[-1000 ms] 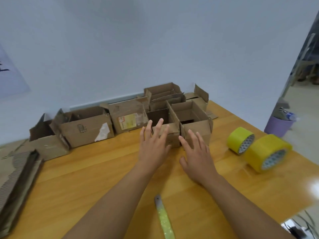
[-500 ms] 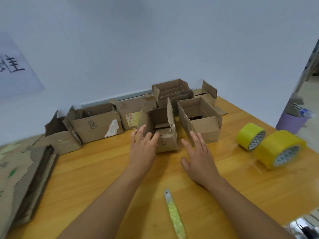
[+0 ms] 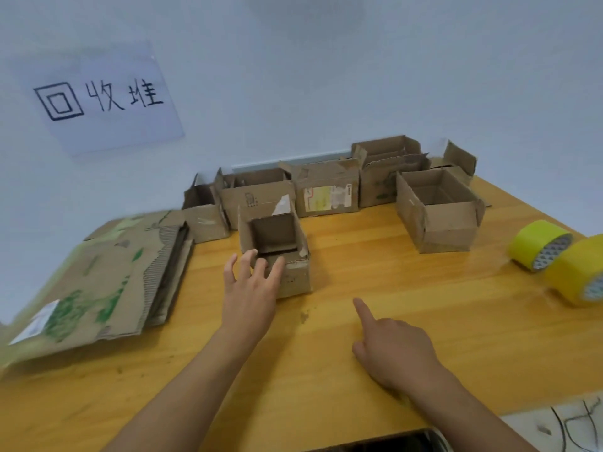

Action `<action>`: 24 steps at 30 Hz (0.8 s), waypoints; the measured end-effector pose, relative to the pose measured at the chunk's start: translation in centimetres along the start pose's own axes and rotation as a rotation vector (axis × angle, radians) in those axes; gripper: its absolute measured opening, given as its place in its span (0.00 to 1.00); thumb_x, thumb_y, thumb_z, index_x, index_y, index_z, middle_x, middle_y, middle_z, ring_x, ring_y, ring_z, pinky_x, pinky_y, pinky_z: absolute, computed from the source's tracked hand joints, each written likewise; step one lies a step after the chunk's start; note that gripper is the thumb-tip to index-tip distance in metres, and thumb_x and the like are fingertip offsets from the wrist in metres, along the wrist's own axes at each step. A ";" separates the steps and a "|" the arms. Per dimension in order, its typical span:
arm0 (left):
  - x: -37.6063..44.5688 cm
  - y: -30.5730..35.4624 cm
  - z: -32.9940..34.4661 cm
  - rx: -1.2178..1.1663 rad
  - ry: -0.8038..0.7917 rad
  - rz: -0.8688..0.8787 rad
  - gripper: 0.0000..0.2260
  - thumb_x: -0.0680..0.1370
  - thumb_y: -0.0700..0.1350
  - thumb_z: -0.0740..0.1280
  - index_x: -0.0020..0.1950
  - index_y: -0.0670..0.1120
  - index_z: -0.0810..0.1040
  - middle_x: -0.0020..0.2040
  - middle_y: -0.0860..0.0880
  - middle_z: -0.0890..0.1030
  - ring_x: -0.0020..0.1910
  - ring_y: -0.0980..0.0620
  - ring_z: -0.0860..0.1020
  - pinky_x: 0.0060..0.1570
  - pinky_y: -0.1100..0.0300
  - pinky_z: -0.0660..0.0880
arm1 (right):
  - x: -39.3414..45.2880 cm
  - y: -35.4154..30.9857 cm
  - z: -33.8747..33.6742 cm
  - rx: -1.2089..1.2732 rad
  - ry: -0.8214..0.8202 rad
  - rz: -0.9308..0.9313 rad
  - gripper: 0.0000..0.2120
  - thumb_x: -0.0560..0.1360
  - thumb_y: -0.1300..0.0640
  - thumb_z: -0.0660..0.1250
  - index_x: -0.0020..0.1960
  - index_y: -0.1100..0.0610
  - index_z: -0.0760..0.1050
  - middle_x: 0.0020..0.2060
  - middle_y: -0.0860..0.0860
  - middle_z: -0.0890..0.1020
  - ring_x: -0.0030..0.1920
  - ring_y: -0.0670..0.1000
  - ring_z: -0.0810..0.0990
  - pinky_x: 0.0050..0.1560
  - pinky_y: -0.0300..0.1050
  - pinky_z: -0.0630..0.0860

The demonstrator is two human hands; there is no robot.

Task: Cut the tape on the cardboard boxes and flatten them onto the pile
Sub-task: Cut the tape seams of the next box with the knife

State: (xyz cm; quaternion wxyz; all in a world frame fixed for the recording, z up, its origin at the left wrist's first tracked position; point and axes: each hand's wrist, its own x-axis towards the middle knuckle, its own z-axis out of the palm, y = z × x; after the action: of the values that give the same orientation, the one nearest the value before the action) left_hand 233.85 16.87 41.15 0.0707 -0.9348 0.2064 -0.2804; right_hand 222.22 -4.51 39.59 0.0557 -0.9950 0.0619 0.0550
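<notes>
Head view shows a small box [image 3: 277, 252] standing open-topped on the table [image 3: 375, 370], near the centre and forward of the other boxes. The left hand [image 3: 251, 295] reaches to its near left corner, fingers spread and loosely bent, fingertips at the near rim; whether they press the cardboard cannot be told. The right hand [image 3: 394, 350] lies on the table to the right of the small box and apart from it, index finger stretched forward, the other fingers curled under, holding nothing. A pile [image 3: 98, 282] of flattened cardboard lies at the left edge, close to the small box. Along the far wall stands a row of open boxes [image 3: 326, 190], and a larger box [image 3: 440, 210] sits to the right, a little nearer. Two yellow tape rolls [image 3: 561, 259] lie at the right edge, touching each other. A paper sign [image 3: 107, 99] with handwritten characters hangs on the wall above the pile.
</notes>
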 end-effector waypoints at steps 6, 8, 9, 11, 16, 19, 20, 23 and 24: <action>-1.3 -0.7 1.2 -0.077 -0.019 -0.064 0.28 0.68 0.54 0.78 0.66 0.50 0.75 0.54 0.46 0.81 0.65 0.41 0.71 0.65 0.41 0.57 | -0.5 -1.1 -0.6 0.046 0.119 -0.072 0.18 0.83 0.54 0.52 0.73 0.49 0.57 0.46 0.48 0.74 0.45 0.53 0.73 0.37 0.49 0.71; -1.2 -0.7 1.4 -0.095 -0.012 -0.068 0.26 0.69 0.52 0.77 0.64 0.50 0.75 0.53 0.46 0.81 0.65 0.41 0.71 0.64 0.41 0.60 | -1.0 -0.8 -0.7 0.052 0.154 -0.025 0.14 0.83 0.46 0.53 0.66 0.51 0.60 0.41 0.46 0.72 0.42 0.52 0.74 0.35 0.48 0.70; -1.1 -0.7 1.5 -0.101 -0.012 -0.072 0.25 0.70 0.51 0.77 0.64 0.50 0.75 0.53 0.45 0.81 0.65 0.41 0.71 0.64 0.41 0.60 | -1.3 -0.6 -0.8 0.044 0.138 0.008 0.16 0.82 0.43 0.53 0.63 0.51 0.60 0.37 0.45 0.69 0.38 0.50 0.72 0.32 0.47 0.67; -1.0 -0.7 1.7 -0.105 -0.015 -0.076 0.23 0.70 0.51 0.77 0.63 0.50 0.75 0.53 0.45 0.81 0.65 0.41 0.71 0.63 0.42 0.61 | -2.1 -0.5 -0.4 0.022 0.080 0.029 0.17 0.80 0.42 0.53 0.64 0.51 0.59 0.34 0.45 0.68 0.32 0.48 0.68 0.29 0.46 0.62; -0.8 -0.8 2.0 -0.161 0.000 -0.080 0.20 0.72 0.49 0.75 0.62 0.49 0.76 0.53 0.45 0.81 0.64 0.41 0.70 0.62 0.42 0.61 | -1.8 -1.1 -0.3 0.011 0.073 0.009 0.14 0.83 0.52 0.51 0.66 0.53 0.62 0.34 0.48 0.70 0.33 0.53 0.69 0.29 0.48 0.62; -0.7 -1.2 1.5 -0.270 0.017 -0.125 0.20 0.76 0.51 0.71 0.66 0.49 0.74 0.56 0.45 0.80 0.64 0.41 0.68 0.62 0.41 0.63 | -0.8 -1.3 -1.0 0.047 0.107 0.031 0.11 0.82 0.54 0.52 0.57 0.54 0.71 0.38 0.52 0.76 0.38 0.57 0.75 0.36 0.50 0.71; -0.6 -1.4 1.2 -0.322 0.033 -0.145 0.20 0.76 0.51 0.70 0.66 0.49 0.73 0.57 0.46 0.79 0.63 0.42 0.68 0.61 0.41 0.64 | -0.2 -1.3 -1.2 0.083 0.131 0.034 0.12 0.82 0.54 0.52 0.55 0.55 0.74 0.41 0.53 0.79 0.40 0.58 0.77 0.38 0.50 0.73; -0.4 -2.3 -0.3 -0.568 0.098 -0.202 0.22 0.77 0.51 0.69 0.69 0.48 0.71 0.60 0.47 0.78 0.62 0.45 0.65 0.57 0.46 0.65 | 1.8 -1.4 -1.6 0.419 0.294 0.011 0.13 0.82 0.56 0.56 0.56 0.53 0.79 0.42 0.51 0.83 0.40 0.54 0.78 0.39 0.48 0.73; -0.4 -2.7 -0.8 -0.679 0.112 -0.232 0.22 0.77 0.51 0.69 0.70 0.48 0.69 0.61 0.49 0.76 0.61 0.48 0.64 0.56 0.48 0.65 | 2.4 -1.7 -1.9 0.589 0.347 -0.014 0.13 0.82 0.58 0.57 0.58 0.53 0.80 0.40 0.49 0.83 0.38 0.53 0.78 0.39 0.49 0.73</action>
State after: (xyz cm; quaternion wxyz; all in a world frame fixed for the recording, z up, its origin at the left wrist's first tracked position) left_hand 234.07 19.48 42.28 -0.2874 -0.9053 0.1839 -0.2529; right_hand 225.00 -3.37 41.35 0.3298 -0.9310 0.0770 -0.1359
